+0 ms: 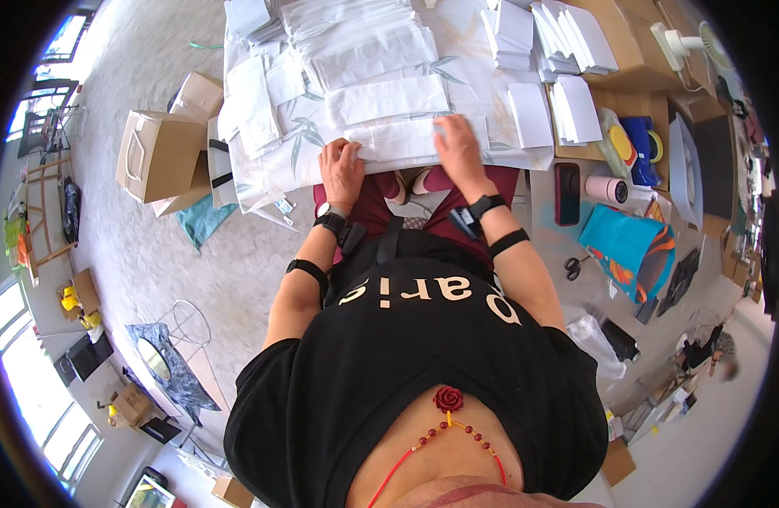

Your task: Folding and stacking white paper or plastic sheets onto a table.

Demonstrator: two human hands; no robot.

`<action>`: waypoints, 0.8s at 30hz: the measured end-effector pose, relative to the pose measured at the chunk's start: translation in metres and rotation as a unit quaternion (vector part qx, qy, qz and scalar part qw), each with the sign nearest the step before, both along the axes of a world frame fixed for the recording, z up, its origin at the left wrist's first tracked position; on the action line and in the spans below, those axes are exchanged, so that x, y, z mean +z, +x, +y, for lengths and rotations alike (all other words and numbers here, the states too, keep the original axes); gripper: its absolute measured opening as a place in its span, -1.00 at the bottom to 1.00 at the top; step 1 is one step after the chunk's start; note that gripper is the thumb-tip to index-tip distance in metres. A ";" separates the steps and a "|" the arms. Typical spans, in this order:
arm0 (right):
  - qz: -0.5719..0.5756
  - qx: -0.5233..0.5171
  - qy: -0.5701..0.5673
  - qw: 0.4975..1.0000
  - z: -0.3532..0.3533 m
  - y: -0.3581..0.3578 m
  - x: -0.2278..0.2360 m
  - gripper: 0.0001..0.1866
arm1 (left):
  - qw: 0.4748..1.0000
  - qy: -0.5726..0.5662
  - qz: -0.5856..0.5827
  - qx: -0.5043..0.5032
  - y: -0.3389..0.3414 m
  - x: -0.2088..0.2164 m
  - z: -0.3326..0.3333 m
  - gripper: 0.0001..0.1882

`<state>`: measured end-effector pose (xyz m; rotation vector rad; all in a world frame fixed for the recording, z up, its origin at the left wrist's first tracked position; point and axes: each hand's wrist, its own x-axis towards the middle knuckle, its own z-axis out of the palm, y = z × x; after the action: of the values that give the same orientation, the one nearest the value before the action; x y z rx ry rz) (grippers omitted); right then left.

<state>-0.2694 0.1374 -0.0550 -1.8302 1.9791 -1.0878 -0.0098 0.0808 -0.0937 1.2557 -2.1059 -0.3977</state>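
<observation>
A flat white sleeve-like bag (398,142) lies crosswise along the near edge of the cloth-covered table. At its left end, my left hand (342,173) has its fingers curled and pressed together on the bag. My right hand (462,154) is over the bag's right part, slightly blurred, its fingers apart and bent toward the surface; nothing shows in them. Just beyond lies another flat white bag (388,99). Farther back is a layered pile of similar white bags (364,51). More white pieces (255,110) lie at the left.
Stacks of white cards or folded papers (575,110) stand at the right of the table (499,152). Beside them are a phone (567,193), a pink cylinder (607,188), a blue bag (630,245) and scissors (575,266). Cardboard boxes (165,157) stand left of the table.
</observation>
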 end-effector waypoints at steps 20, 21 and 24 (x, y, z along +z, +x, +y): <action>-0.007 0.115 0.087 0.989 -0.028 0.069 -0.025 -0.47 | 0.870 0.322 0.348 0.136 0.004 0.008 0.003 -0.81; -0.008 0.114 0.088 0.990 -0.028 0.069 -0.025 -0.47 | 0.837 0.343 0.415 0.097 0.003 0.007 0.003 -0.78; -0.009 0.119 0.097 0.988 -0.028 0.068 -0.024 -0.47 | 0.812 0.378 0.438 0.074 -0.004 0.005 0.005 -0.79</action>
<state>-0.2016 0.1092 -0.0794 -1.8839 1.7322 -0.8099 -0.0142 0.0855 -0.0886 1.2485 -1.0350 -1.5179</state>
